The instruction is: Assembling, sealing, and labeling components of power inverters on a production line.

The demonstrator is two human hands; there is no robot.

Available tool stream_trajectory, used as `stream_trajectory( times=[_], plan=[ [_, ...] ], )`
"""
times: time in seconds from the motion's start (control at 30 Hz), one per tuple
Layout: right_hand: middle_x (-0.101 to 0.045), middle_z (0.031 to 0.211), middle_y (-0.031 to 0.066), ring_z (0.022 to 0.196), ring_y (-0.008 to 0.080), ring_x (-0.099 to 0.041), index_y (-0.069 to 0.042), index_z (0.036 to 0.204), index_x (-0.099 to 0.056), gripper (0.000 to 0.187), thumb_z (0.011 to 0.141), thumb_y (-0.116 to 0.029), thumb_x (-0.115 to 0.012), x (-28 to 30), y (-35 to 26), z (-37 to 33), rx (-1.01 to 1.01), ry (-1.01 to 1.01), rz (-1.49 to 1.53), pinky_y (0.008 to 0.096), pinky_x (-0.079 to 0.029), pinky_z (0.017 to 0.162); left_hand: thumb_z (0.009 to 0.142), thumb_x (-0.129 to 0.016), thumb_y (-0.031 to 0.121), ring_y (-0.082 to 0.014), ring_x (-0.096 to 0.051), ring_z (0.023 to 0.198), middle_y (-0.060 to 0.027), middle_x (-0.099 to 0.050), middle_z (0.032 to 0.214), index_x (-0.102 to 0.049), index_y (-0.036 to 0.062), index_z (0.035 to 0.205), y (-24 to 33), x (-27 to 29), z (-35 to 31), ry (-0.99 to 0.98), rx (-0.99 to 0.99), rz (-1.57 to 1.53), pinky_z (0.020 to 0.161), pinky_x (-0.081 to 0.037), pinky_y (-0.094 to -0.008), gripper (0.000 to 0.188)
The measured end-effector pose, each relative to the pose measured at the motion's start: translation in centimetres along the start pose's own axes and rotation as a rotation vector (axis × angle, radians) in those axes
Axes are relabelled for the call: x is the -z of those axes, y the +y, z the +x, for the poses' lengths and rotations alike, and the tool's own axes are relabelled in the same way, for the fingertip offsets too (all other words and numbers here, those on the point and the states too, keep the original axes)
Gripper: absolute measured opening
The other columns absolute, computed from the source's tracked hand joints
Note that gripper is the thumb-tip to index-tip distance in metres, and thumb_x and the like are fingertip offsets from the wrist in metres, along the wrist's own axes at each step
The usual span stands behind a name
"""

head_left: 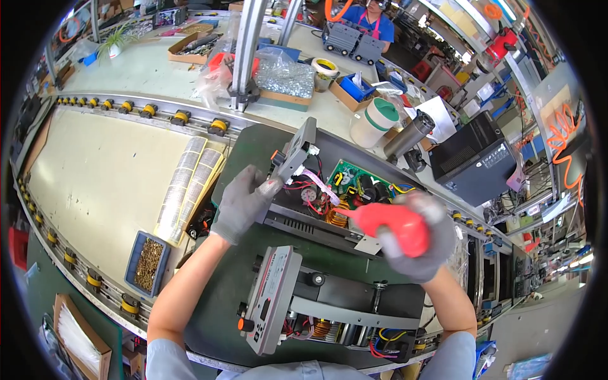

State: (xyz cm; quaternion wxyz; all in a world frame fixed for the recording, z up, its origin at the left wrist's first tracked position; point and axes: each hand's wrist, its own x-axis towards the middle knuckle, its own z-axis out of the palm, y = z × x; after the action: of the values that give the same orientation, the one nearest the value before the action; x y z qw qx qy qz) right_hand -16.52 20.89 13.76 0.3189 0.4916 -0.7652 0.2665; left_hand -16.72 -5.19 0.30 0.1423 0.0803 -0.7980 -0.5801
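Observation:
My left hand (242,206), in a grey glove, has thumb and fingers closed at the lower edge of a tilted grey front panel (299,149) with an orange knob. From the panel, wires run into an opened device holding a green circuit board (345,172), copper coils and capacitors. My right hand (425,250), also gloved, is wrapped round a red squeeze bottle (399,227). Its thin nozzle points left, over a copper coil (337,215) beside the board. Nearer to me lies a second opened device (272,301) with a grey front panel, orange knob and wires.
A blue tray of small brass-coloured parts (149,263) and printed label sheets (183,187) lie on the left. Roller rails (149,110) border the bench. Behind stand a bag of clear small parts (285,73), a green-lidded tub (375,121) and a black computer case (475,158). Someone works beyond.

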Motion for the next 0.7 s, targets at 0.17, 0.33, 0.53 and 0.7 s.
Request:
stream_trajectory(
  times=[0.17, 0.33, 0.53, 0.7],
  plan=[
    [-0.063, 0.093, 0.0144, 0.073, 0.0268, -0.062, -0.005, 0.109, -0.051, 0.058, 0.059, -0.012, -0.081, -3.4, 1.6, -0.8, -0.027, -0.158, -0.097, 0.032, -0.051, 0.062, 0.077, -0.064, 0.047, -0.0225, -0.052, 0.067, -0.0134, -0.055, 0.072, -0.052, -0.0014, 0.085, 0.2, -0.5, -0.1, -0.017, -0.033, -0.024, 0.066, -0.043, -0.0334, 0.051],
    [-0.063, 0.092, 0.013, 0.074, 0.0275, -0.063, -0.006, 0.109, -0.051, 0.057, 0.061, -0.014, -0.081, -4.9, 3.0, -1.4, -0.091, -0.184, -0.081, 0.0326, -0.051, 0.062, 0.077, -0.065, 0.045, -0.016, -0.052, 0.07, -0.0085, -0.053, 0.072, -0.049, 0.0009, 0.085, 0.6, 0.0, -0.1, -0.071, -0.008, -0.104, 0.066, -0.043, -0.0305, 0.048],
    [-0.06, 0.086, 0.0097, 0.066, 0.0256, -0.06, -0.008, 0.11, -0.054, 0.053, 0.065, -0.02, -0.078, -5.3, 3.4, -1.5, -0.111, -0.194, -0.07, 0.0324, -0.047, 0.055, 0.078, -0.066, 0.044, -0.0107, -0.042, 0.067, -0.002, -0.046, 0.071, -0.047, 0.0031, 0.083, 0.0, -0.3, 0.1, -0.084, 0.001, -0.131, 0.061, -0.039, -0.0266, 0.045],
    [-0.054, 0.084, 0.0054, 0.062, 0.0223, -0.057, -0.011, 0.116, -0.053, 0.058, 0.064, -0.022, -0.075, -4.8, 2.9, -1.3, -0.073, -0.275, -0.123, 0.0328, -0.044, 0.05, 0.078, -0.065, 0.043, -0.0101, -0.04, 0.067, -0.0014, -0.044, 0.07, -0.047, 0.0036, 0.082, 0.0, -0.1, 0.1, -0.092, -0.004, -0.108, 0.061, -0.038, -0.0262, 0.044]
  ],
)
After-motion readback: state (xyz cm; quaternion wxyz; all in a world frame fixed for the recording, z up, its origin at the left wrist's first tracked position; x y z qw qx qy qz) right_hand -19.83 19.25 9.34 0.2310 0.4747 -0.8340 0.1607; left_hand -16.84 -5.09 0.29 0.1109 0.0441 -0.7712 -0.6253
